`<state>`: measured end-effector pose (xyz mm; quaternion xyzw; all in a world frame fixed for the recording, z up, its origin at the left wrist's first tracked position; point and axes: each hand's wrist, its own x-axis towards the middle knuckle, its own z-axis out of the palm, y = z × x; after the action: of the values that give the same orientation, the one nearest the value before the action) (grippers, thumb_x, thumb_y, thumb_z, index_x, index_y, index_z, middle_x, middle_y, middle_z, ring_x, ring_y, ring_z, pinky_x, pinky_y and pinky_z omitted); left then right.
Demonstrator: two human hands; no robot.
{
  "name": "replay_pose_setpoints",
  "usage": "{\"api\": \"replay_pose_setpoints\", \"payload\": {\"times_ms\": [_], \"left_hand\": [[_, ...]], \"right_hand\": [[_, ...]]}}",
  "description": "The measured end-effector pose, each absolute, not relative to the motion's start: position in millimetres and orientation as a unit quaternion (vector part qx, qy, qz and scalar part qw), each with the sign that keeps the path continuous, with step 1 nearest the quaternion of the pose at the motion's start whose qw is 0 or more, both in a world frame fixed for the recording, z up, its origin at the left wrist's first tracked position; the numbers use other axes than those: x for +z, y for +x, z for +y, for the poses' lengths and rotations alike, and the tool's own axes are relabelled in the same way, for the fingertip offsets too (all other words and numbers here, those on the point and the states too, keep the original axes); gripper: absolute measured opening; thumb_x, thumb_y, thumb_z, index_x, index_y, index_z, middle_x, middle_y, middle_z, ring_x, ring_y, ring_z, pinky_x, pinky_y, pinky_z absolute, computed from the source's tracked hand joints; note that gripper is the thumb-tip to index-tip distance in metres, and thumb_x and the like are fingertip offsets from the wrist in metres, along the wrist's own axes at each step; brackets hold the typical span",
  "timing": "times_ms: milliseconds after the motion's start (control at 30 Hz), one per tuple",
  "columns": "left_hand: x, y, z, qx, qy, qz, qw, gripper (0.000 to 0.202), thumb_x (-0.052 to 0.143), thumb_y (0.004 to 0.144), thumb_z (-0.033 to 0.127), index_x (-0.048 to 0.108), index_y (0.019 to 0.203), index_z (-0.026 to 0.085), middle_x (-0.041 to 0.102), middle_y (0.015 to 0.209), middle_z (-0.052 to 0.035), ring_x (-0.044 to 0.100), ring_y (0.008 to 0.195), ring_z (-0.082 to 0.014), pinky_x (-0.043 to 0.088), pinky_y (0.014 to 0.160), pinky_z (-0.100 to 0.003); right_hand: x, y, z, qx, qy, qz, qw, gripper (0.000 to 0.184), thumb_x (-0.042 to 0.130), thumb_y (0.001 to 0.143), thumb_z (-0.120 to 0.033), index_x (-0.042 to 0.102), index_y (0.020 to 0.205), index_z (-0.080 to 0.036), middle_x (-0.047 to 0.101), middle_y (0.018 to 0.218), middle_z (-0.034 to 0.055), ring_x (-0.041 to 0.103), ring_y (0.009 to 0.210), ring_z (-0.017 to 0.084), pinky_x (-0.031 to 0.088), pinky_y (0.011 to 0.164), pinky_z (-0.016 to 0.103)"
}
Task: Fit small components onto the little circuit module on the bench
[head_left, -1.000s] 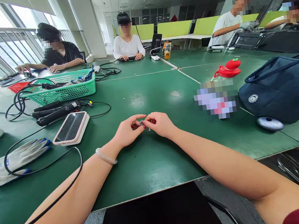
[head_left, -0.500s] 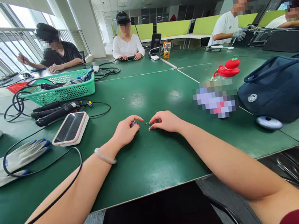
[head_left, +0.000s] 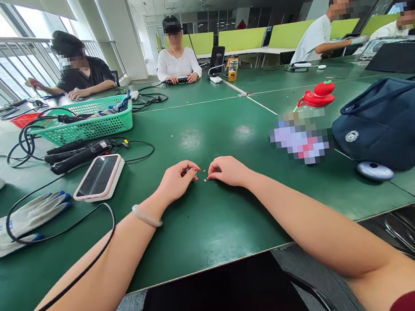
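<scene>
My left hand (head_left: 179, 180), a pale bangle (head_left: 146, 216) round its wrist, is closed with thumb and fingertips pinched together. Whatever is in that pinch is too small to make out. Opposite it, my right hand (head_left: 228, 170) pinches a tiny shiny metal piece (head_left: 206, 179) just above or on the green table (head_left: 201, 227). A second tiny reddish-brown piece (head_left: 204, 170) lies between the two hands. The exact kind of these small pieces cannot be told.
To the left are a phone (head_left: 99, 177), work gloves (head_left: 24, 218), black handheld devices (head_left: 81, 154) and a green basket (head_left: 92, 124). A black cable crosses over my left forearm. On the right stand a red-capped bottle (head_left: 314, 98) and a navy bag (head_left: 390, 123). Several people are around the table.
The thumb and fingers of my left hand have come together. My right fingers have drawn into a tighter pinch, the metal piece shifting slightly left. A person at far right has leaned rightward.
</scene>
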<state>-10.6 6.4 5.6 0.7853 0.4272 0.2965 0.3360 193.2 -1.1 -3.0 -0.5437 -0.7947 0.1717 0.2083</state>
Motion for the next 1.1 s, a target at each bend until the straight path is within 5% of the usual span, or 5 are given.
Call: {"api": "replay_pose_setpoints", "payload": {"times_ms": [233,1100], "left_hand": [[6.4,-10.9,5.8,0.284,0.786,0.438,0.331,0.03,0.046,0.083,0.035,0.06,0.105,0.021,0.064,0.065,0.0024,0.057,0.063,-0.0138,0.043,0.065,-0.027],[12.9,-10.3,2.2,0.264,0.79,0.469,0.293,0.027,0.043,0.084,0.034,0.061,0.101,0.023,0.054,0.054,0.0052,0.054,0.054,-0.0128,0.04,0.057,-0.024]], "right_hand": [[-2.5,193.8,-1.4,0.18,-0.537,-0.797,0.208,0.007,0.066,0.077,-0.021,0.067,0.071,-0.019,0.062,0.076,-0.0002,0.052,0.07,0.011,0.036,0.064,0.023],[3.6,194.1,-3.9,0.262,-0.552,-0.758,0.229,0.008,0.064,0.074,-0.025,0.068,0.071,-0.018,0.057,0.064,-0.003,0.048,0.061,0.01,0.035,0.062,0.023]]}}
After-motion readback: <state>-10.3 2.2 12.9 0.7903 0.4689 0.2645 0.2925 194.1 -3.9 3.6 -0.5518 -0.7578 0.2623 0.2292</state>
